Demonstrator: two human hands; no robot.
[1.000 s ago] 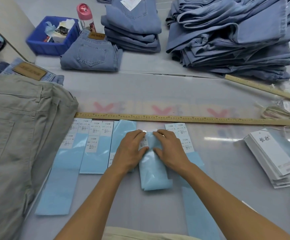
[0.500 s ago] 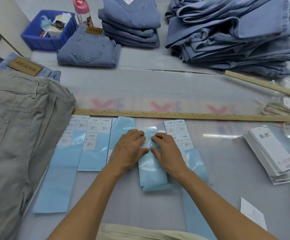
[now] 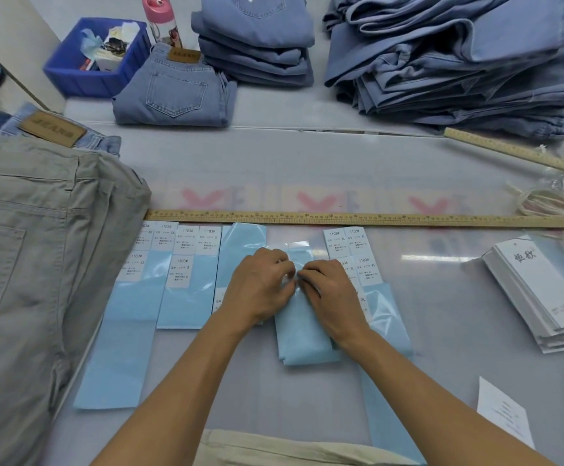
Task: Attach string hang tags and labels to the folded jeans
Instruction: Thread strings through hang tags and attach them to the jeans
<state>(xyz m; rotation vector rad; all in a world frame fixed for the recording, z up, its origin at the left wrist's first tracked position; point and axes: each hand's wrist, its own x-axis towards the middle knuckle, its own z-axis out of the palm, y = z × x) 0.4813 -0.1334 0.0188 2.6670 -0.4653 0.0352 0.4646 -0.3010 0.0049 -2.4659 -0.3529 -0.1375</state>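
centrally in the frame, the left hand (image 3: 257,287) and right hand (image 3: 329,290) meet, fingertips pinching a folded blue label sheet (image 3: 302,334) on the table (image 3: 341,156). it looks thin, slick and floppy; an edge is probably the best hold. folded jeans (image 3: 173,92) sit upper left.

Both bare forearms reach in from the near edge and angle toward each other, meeting at the middle. The left hand (image 3: 257,287) lies palm down with its knuckles raised and its fingers curled inward toward the right. The right hand (image 3: 332,290) mirrors it, palm down, fingers bent toward the left. The fingertips of the two hands come together, touching or nearly so, in a pinching pose. Both wrists are held low and straight, in line with the forearms.
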